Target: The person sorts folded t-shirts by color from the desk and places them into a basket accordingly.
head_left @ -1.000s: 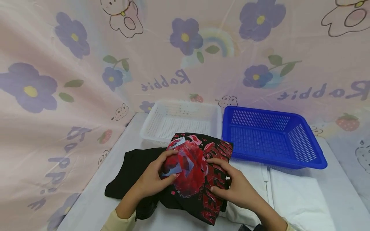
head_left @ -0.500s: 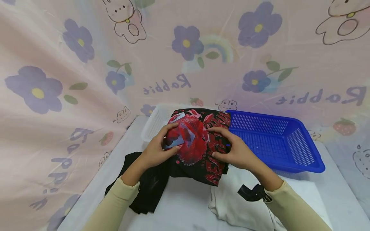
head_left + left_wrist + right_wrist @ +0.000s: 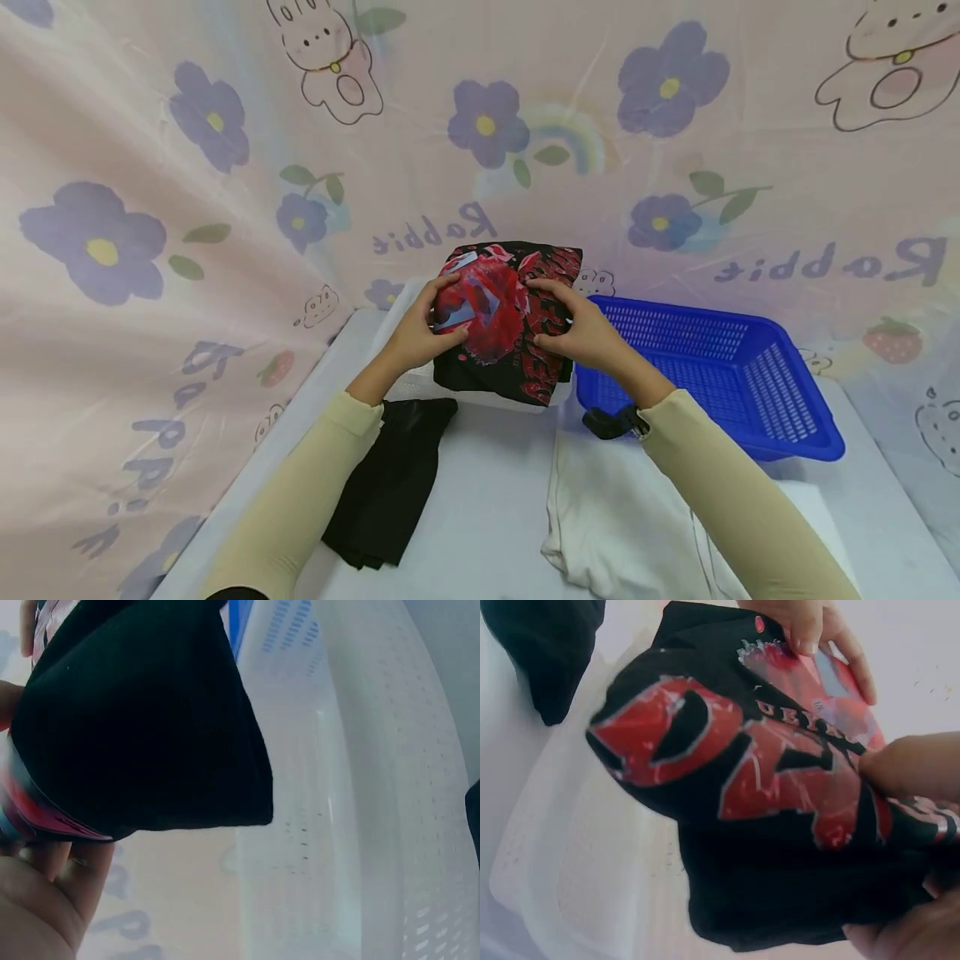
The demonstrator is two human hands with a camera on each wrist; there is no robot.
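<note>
A folded black T-shirt point(image 3: 495, 333) with a red flower print and red lettering is held up between both hands. My left hand point(image 3: 418, 335) grips its left side, thumb on the print and other fingers reaching under. On the opposite side my right hand point(image 3: 588, 333) grips it the same way; the right wrist view shows thumb on top and fingers beneath the folded layers. The shirt hangs over the white basket point(image 3: 375, 765), covering most of it in the head view. Basket holes and wall show below the shirt's free edge in the left wrist view.
A blue basket point(image 3: 697, 354) stands right of the white one. Folded black cloth point(image 3: 390, 483) lies at the front left of the white table point(image 3: 487, 500). Off-white folded cloth point(image 3: 611, 508) lies at the front right, partly under the right sleeve. A printed curtain point(image 3: 525, 192) hangs behind.
Both hands have carried the T-shirt forward and up from the front of the table to above the white basket. The black and off-white cloths beneath are now more exposed.
</note>
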